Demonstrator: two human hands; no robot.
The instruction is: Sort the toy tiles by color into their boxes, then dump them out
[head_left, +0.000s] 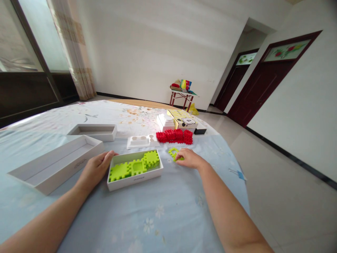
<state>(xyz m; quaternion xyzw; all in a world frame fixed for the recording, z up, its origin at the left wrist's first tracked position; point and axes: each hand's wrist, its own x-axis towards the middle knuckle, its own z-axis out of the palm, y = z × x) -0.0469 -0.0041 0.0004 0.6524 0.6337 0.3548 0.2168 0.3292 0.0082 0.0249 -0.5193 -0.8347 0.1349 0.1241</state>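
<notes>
My left hand (97, 167) rests on the table against the left end of a white open box (135, 180). Its fingers reach toward the box's far left corner and do not wrap round anything I can see. Inside the box lie several lime-green toothed building pieces (119, 172), some flat and one with a square recess. To the right of the box, my right hand (188, 158) pinches a lime-green frame-shaped building piece (173, 152) close to the tablecloth. The fingers partly cover this piece. Just beyond it is a cluster of red toothed pieces (175, 136).
Two open boxes, a white one (44, 184) and a greyish one (107, 135), lie at the left. Behind the green pieces are a white moulded tray (139, 141), another white box (165, 123) and a yellow cartoon box (184, 121). The round table's edge curves along the right.
</notes>
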